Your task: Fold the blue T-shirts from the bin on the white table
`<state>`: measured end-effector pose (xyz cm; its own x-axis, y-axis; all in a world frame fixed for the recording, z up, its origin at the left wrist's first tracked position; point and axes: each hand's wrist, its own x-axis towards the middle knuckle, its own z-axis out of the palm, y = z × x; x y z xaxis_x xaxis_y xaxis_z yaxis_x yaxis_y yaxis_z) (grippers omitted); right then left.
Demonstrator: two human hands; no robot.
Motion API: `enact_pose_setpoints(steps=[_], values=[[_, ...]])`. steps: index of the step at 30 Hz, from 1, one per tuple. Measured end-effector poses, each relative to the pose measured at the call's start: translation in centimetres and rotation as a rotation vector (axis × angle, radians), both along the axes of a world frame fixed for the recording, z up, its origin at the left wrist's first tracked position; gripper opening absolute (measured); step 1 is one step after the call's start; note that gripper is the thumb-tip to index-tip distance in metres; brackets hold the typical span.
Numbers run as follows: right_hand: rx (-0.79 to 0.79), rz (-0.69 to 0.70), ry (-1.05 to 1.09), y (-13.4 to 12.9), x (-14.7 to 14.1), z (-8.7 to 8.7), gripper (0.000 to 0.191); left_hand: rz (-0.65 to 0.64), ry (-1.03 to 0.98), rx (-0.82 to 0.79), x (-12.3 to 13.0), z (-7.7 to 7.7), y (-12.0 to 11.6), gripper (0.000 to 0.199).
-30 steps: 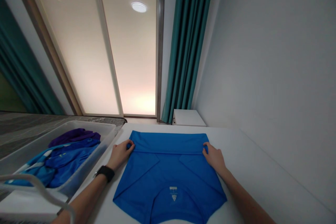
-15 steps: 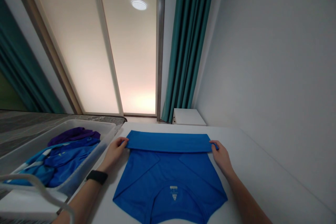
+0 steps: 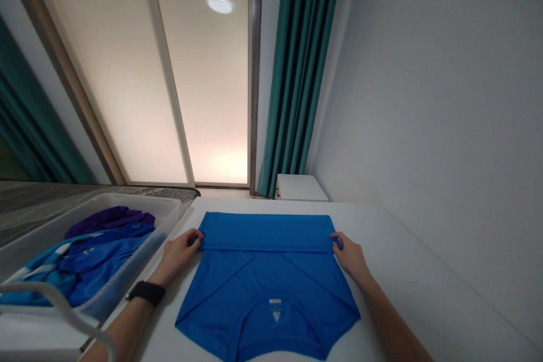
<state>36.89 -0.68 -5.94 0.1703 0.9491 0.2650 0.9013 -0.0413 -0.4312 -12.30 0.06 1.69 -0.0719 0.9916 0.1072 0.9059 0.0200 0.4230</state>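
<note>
Fingers (image 3: 195,236) pinching smooth, flat-folded blue shirt (image 3: 267,266), trapezoid-shaped

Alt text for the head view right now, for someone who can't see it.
Left hand and right hand pinch opposite ends of the folded-over band on a blue shirt, neckline nearest the wearer, on a white table. Left: a bin of clothes.

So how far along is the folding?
The blue shirt looks tucked in at the sides, its far edge folded over. The left hand and right hand pinch that band's ends. Probably left: the unfolded collar end, perhaps the loose clothes in the bin.
</note>
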Motion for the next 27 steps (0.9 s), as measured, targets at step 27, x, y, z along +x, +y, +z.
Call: enact_pose_setpoints(steps=[27], values=[[0.159,0.293,-0.232,-0.5,-6.5,3.4,0.021,0.016,-0.605,0.13,-1.0,-1.0,0.8,0.047]])
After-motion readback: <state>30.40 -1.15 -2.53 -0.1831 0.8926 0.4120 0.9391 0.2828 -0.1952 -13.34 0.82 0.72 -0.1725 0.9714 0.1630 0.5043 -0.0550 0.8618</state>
